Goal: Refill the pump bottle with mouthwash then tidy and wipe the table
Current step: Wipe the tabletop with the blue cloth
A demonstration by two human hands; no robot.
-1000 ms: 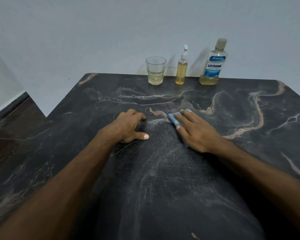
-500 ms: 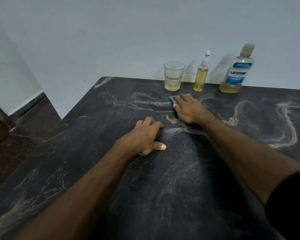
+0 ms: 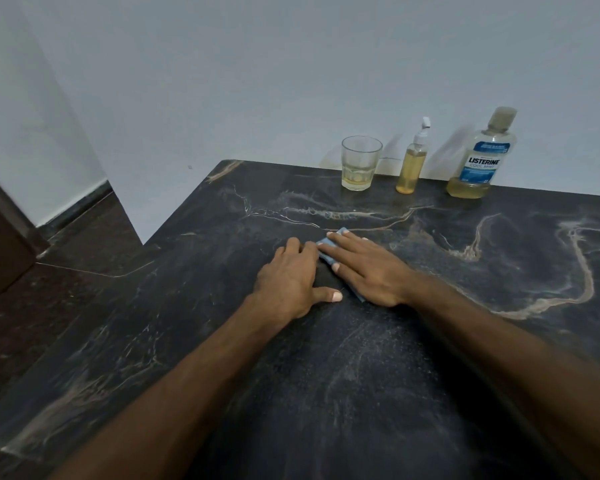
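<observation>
Back comes the right hand (image 3: 368,271) from the far edge of the table (image 3: 499,341), where it was just short of the glass (image 3: 360,163), and it now lies mid-table right beside the left hand (image 3: 291,282). Fingers out flat, it presses the blue cloth (image 3: 328,252) onto the stone. The left hand rests on the surface with fingers loosely bent, thumb out, gripping nothing.

Along the far edge, against the wall, stand the glass, the pump bottle (image 3: 412,168) and the mouthwash bottle (image 3: 480,164), all upright, well apart from the hands. Refill looks done; wiping is the job in hand.

The risk, I'd say: a long stroke toward that far edge could clip the slim pump bottle, tall and narrow, and topple it; the glass holds a little yellowish liquid too.

Dark polished marble, pale veins, faint streaky smears across the near half. Clear plastic bottles, amber liquid.
</observation>
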